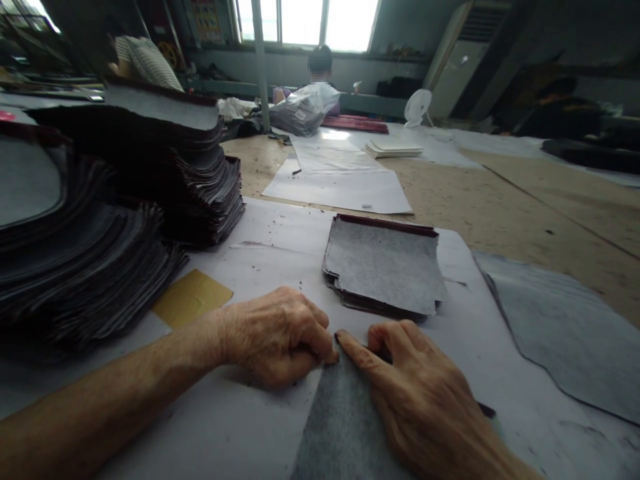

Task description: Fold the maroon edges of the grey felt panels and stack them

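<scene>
A grey fabric-like piece lies on the white sheet, directly in front of me. My left hand is closed, its thumb and index finger pinched together at the piece's far corner. From the right, my right hand presses its outstretched index fingertip on the same corner, with the other fingers curled. Part of a thin dark object shows beside my right hand; whether the hand holds it is hidden. Just beyond both hands sits a small stack of grey pieces with a dark red far edge.
Tall stacks of dark, grey-faced pieces stand at the left, near a yellow card. Larger grey sheets lie at the right. Farther back are white papers, a plastic bag, a small fan and several people.
</scene>
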Action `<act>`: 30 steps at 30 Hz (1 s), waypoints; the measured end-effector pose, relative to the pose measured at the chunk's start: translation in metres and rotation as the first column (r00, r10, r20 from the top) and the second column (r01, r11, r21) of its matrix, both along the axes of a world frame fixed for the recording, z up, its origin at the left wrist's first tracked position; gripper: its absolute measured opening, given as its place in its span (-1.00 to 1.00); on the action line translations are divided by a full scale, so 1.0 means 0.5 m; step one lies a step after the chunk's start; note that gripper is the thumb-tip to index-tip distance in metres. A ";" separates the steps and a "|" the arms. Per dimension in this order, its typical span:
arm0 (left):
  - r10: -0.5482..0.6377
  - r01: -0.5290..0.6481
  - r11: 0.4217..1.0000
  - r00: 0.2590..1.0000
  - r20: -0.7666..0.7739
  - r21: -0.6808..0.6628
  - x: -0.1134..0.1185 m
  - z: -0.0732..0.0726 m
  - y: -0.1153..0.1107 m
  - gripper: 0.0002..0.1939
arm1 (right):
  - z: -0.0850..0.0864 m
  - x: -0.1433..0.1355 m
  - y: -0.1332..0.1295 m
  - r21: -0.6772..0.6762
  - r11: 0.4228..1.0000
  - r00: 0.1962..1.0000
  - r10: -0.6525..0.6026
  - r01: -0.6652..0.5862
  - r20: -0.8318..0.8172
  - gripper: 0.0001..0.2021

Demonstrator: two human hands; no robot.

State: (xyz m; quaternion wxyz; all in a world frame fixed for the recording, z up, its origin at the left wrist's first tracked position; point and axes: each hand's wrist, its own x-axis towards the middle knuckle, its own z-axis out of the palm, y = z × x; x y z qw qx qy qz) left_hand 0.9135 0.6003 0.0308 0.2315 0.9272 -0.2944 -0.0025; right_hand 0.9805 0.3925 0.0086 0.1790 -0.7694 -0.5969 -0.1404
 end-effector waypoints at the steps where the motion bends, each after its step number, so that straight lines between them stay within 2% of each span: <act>1: -0.002 0.002 1.000 1.000 0.003 -0.002 0.000 0.000 0.000 -0.83 | 0.000 -0.002 0.002 -0.006 1.000 1.000 -0.006 0.006 0.017 -0.59; 4: -0.007 0.007 1.000 1.000 0.007 -0.021 -0.001 -0.001 -0.001 -0.82 | -0.001 -0.003 0.004 -0.038 0.999 0.999 -0.020 0.021 0.027 -0.55; 6: -0.002 0.002 0.999 1.000 -0.002 -0.044 -0.001 -0.002 -0.001 -0.81 | 0.001 0.002 0.001 -0.039 0.999 0.999 -0.022 0.021 -0.032 -0.55; 11: 0.027 -0.038 0.987 0.997 -0.071 -0.159 -0.003 -0.007 0.004 -0.77 | 0.009 0.020 -0.014 0.033 0.995 0.977 -0.084 0.093 -0.197 -0.80; 14: 0.068 -0.116 0.933 0.986 -0.150 -0.341 -0.001 -0.007 0.006 -0.83 | 0.010 0.022 -0.017 0.023 0.994 0.973 -0.097 0.104 -0.207 -0.87; 17: 0.228 -0.244 0.846 0.969 -0.092 -0.474 0.000 -0.007 -0.007 -0.87 | 0.007 0.011 -0.015 0.007 0.989 0.953 -0.138 0.145 -0.269 -0.92; 19: 0.280 -0.252 0.860 0.960 -0.003 -0.445 0.000 -0.011 -0.026 -0.83 | 0.007 -0.002 -0.013 0.012 0.986 0.946 -0.158 0.168 -0.282 -0.93; 21: 0.244 -0.212 0.912 0.969 0.048 -0.350 -0.002 -0.017 -0.047 -0.78 | 0.010 -0.013 -0.010 0.046 0.984 0.957 -0.154 0.170 -0.245 -0.89; 23: 0.208 -0.183 0.941 0.976 0.060 -0.283 -0.004 -0.023 -0.062 -0.84 | 0.019 -0.012 -0.009 0.073 0.987 0.962 -0.121 0.142 -0.245 -0.88; 24: 0.209 -0.189 0.944 0.977 0.048 -0.272 -0.004 -0.025 -0.065 -0.83 | 0.026 -0.007 -0.012 0.072 0.986 0.939 -0.118 0.149 -0.322 -0.89; 25: 0.221 -0.205 0.939 0.975 0.027 -0.276 -0.003 -0.027 -0.066 -0.80 | 0.034 0.002 -0.017 0.062 0.982 0.884 -0.132 0.177 -0.448 -0.90; 26: 0.246 -0.236 0.927 0.969 -0.003 -0.291 -0.002 -0.029 -0.065 -0.78 | 0.043 0.014 -0.024 0.038 0.974 0.792 -0.159 0.223 -0.590 -0.88; 28: 0.314 -0.326 0.889 0.945 -0.090 -0.321 0.001 -0.029 -0.057 -0.75 | 0.060 0.042 -0.046 -0.039 0.946 0.553 -0.221 0.321 -0.803 -0.79; 29: 0.351 -0.381 0.863 0.925 -0.147 -0.332 0.002 -0.029 -0.051 -0.73 | 0.066 0.057 -0.058 -0.079 0.934 0.455 -0.243 0.349 -0.857 -0.75; 30: 0.388 -0.439 0.830 0.898 -0.209 -0.344 0.002 -0.028 -0.046 -0.69 | 0.071 0.071 -0.070 -0.109 0.928 0.389 -0.252 0.355 -0.886 -0.73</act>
